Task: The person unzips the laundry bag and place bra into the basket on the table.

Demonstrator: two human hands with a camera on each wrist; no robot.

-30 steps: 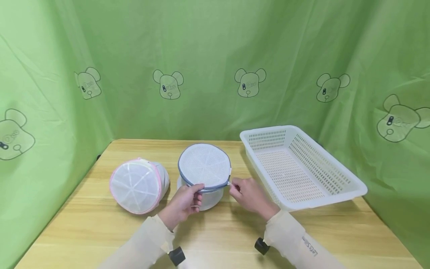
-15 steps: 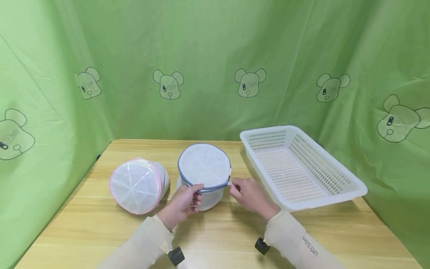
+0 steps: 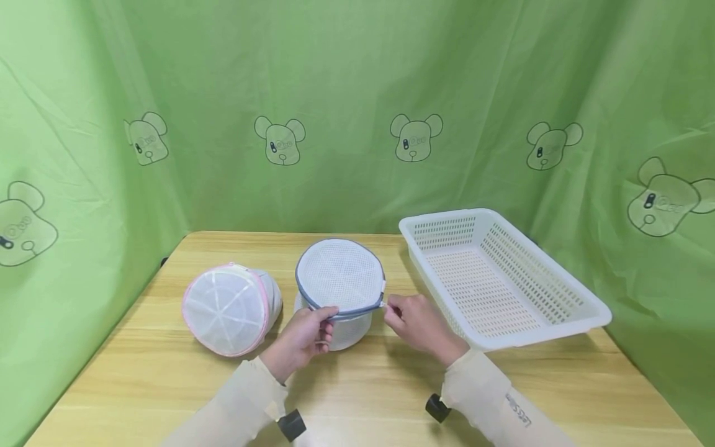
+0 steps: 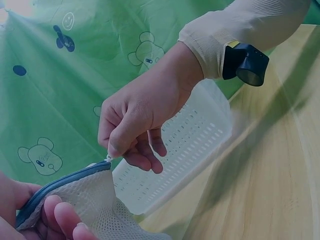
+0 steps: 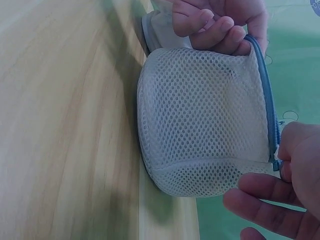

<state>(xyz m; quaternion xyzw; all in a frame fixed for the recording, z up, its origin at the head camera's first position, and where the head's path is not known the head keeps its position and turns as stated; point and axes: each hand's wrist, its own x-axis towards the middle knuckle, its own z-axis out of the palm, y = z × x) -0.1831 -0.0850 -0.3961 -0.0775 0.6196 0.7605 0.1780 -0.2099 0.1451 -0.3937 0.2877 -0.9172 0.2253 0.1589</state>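
A white mesh laundry bag (image 3: 341, 273) with a blue zipped rim stands upright on the table, its round top tilted toward me. My left hand (image 3: 301, 338) pinches the front of that rim, thumb on top and fingers below. At the rim's right side, my right hand (image 3: 416, 323) pinches the small zipper pull (image 4: 109, 158) between thumb and index finger. In the right wrist view the bag's mesh side (image 5: 200, 115) shows, with the blue zipper (image 5: 270, 105) running between both hands. The zipper looks closed along the part that shows.
Left of the hands, a second laundry bag (image 3: 223, 310) with pink trim lies tipped, its round end facing me. A white plastic basket (image 3: 536, 340) with slotted walls stands to the right, near my right hand. Green curtain (image 3: 346, 186) hangs behind the wooden table (image 3: 357, 397).
My right hand has shifted very slightly to the right with the zipper pull. The left hand keeps its pinch on the rim, and both bags stay in place.
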